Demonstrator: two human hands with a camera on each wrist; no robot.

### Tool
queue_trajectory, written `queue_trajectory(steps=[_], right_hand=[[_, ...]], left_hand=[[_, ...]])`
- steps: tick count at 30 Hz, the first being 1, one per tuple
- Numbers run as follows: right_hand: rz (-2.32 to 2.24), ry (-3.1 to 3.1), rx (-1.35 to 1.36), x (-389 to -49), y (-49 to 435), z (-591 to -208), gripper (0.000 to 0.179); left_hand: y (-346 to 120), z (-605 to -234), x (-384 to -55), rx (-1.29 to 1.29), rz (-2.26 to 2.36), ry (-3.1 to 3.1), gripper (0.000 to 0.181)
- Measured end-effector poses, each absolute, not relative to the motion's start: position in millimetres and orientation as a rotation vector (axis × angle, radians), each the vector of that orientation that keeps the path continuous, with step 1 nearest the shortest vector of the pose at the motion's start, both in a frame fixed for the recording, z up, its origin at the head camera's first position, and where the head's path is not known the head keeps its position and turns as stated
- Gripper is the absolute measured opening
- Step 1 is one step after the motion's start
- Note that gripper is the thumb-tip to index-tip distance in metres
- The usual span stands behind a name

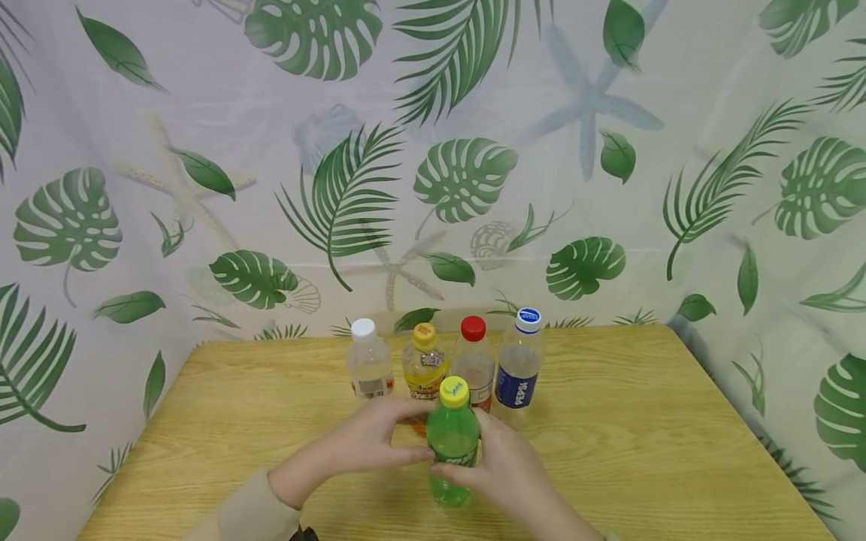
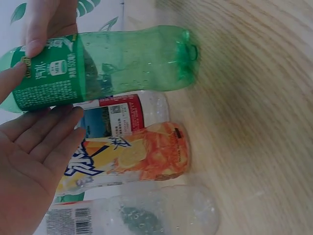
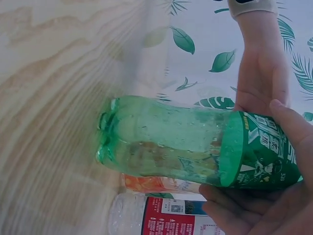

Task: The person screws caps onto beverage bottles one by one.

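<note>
A green plastic soda bottle (image 1: 452, 436) with a yellow cap and green label stands upright at the front middle, its base at the tabletop. My left hand (image 1: 379, 436) holds it from the left, thumb on the label and fingers reaching behind. From the right, my right hand (image 1: 504, 466) grips the same bottle, thumb across the front of the label. Both palms face the bottle in the wrist views. Right behind it are the red-capped bottle (image 1: 474, 361) and the yellow-capped drink bottle (image 1: 424, 364), both partly hidden by the green one and the hands.
A clear bottle with a white cap (image 1: 369, 361) stands at the left end of the back row. The Pepsi bottle (image 1: 519, 364) stands at its right end. All are on a wooden table (image 1: 643, 443), with a leaf-patterned cloth (image 1: 460, 248) hanging behind and at the sides.
</note>
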State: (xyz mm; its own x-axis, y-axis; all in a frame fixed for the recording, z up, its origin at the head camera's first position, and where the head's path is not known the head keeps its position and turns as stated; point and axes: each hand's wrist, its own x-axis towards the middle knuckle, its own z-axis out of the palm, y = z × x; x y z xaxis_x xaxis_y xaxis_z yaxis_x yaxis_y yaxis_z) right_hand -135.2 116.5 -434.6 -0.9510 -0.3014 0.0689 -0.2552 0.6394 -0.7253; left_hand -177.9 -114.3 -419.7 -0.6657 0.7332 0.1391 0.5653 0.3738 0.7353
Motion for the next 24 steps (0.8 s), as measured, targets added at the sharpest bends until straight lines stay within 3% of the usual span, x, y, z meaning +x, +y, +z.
queue_trajectory(steps=[12,24], right_hand=[[-1.096,2.818,-0.617,-141.8,121.7,-429.8,0.060],[-1.095,2.715,-0.768,-144.7,132.7,-428.9,0.064]], left_hand=[[-110.3,-435.2,-181.2,1.205,1.175,2.425,0.048],[-103.3,-444.5,-176.8,1.074,1.202,2.411,0.051]])
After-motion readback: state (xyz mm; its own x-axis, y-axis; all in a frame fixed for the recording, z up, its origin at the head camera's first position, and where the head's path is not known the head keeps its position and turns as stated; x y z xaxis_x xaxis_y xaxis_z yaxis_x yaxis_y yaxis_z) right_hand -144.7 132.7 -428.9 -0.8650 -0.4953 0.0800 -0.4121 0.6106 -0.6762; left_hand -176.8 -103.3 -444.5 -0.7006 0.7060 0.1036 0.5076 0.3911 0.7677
